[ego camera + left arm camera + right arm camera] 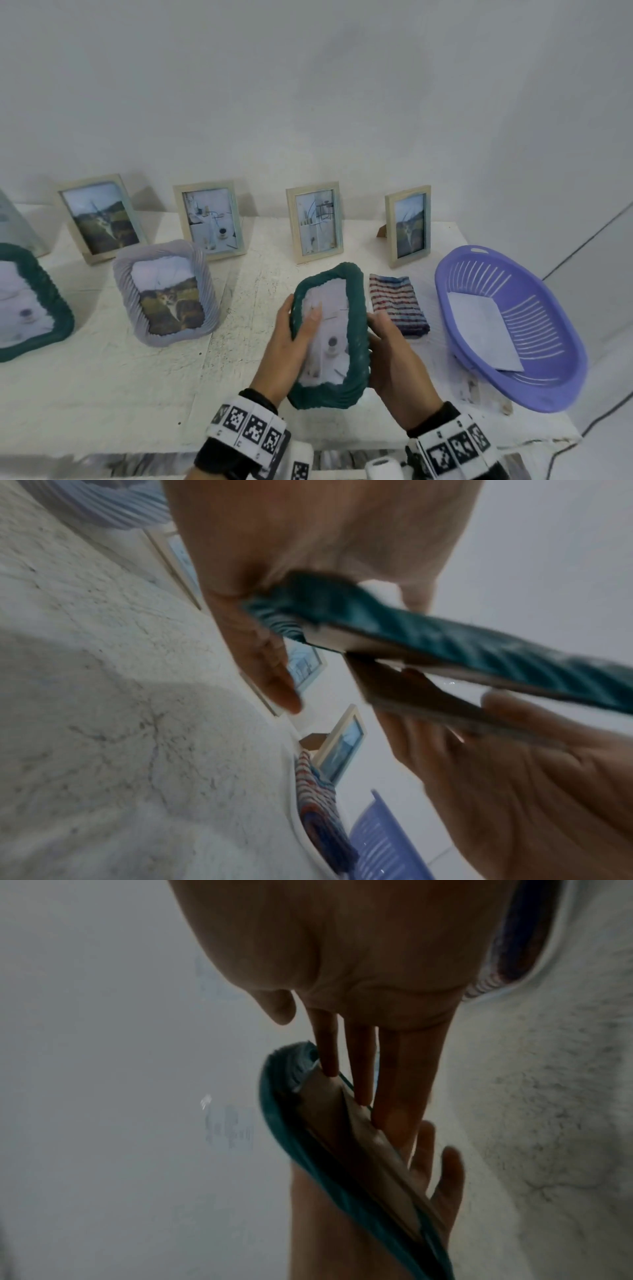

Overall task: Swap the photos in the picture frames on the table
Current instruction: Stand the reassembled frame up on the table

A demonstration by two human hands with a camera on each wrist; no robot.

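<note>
Above the white table (102,394), near its front edge, the dark green ribbed frame (356,342) is held in the air, face up and tilted. It looks light and stiff, but its glass front is probably fragile. The left hand (291,346) grasps its left rim, thumb on the front. The right hand (394,359) holds the right rim, its fingers (359,1064) flat on the brown backing board (359,1137); the edges seem the safest place to hold.

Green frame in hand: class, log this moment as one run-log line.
green frame lifted off table | left hand grips left edge, thumb on glass | right hand fingers behind backing | photo not yet out
</note>
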